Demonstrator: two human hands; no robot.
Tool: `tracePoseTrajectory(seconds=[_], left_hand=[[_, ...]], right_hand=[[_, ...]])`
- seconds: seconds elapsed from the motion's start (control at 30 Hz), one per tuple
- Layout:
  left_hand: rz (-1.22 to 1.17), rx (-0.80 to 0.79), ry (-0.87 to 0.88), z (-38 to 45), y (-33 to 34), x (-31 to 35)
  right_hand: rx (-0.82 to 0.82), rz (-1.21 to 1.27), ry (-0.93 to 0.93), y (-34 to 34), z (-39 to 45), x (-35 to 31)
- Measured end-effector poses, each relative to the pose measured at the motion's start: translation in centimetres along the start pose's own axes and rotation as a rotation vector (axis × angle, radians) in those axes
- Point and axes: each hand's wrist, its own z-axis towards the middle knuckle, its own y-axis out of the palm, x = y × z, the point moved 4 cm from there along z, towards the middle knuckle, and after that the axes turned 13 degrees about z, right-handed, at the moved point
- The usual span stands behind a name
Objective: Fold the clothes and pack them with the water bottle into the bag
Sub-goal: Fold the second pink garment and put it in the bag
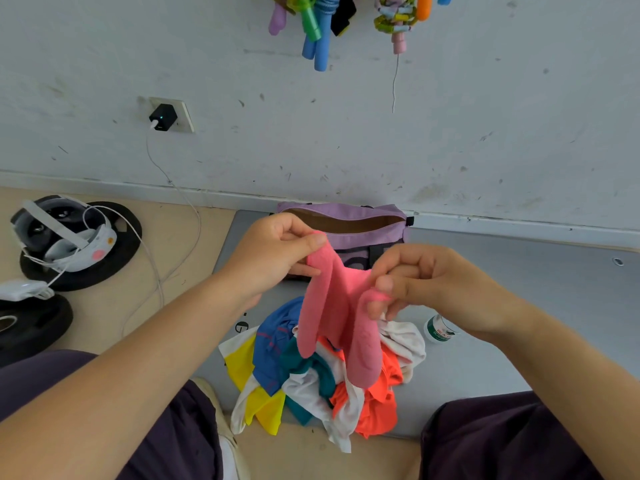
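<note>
**Holding up the pink cloth to start a fold**

Pinching the pink cloth [332, 306] at two top corners, I keep it hanging in front of me so it drops loose and I can find its edges before folding. My left hand [273, 251] nips one corner between thumb and fingers; my right hand [426, 285] nips the other, fingers curled round the fabric. Both grips are closed on the cloth, and it sags between them in two hanging lobes, above the pile and apart from it.

Below it, on the grey mat [519, 306], lies the heap of unfolded clothes [311, 379]: blue, yellow, teal, white and orange pieces tangled together. The bottle [439, 330] lies just right of the heap, partly hidden under my right wrist. The purple bag [346, 223] sits at the far edge of the mat against the wall, its zip open and mouth facing up, ready to receive things.

I judge the heap takes the flat space I need for folding, so I may have to work in the air or on my lap. Off the mat to my left sit a headset [59, 233] on black weight plates [117, 251], with a white cable [173, 188] running up to a wall charger [162, 116]; coloured skipping ropes [318, 26] hang on the wall. None of these blocks the way to the bag.
</note>
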Motion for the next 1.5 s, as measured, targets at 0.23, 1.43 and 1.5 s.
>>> tracePoseTrajectory(seconds=[0.23, 1.43, 1.5], left_hand=[[-0.126, -0.232, 0.008, -1.3, 2.2, 0.6], [-0.030, -0.346, 0.124, -3.0, 3.0, 2.5], [0.009, -0.348, 0.174, -3.1, 2.8, 2.9]], right_hand=[[0.112, -0.192, -0.065, 0.6, 0.2, 0.1], [0.219, -0.075, -0.231, 0.8, -0.6, -1.5], [0.165, -0.027, -0.190, 0.7, -0.5, -1.4]])
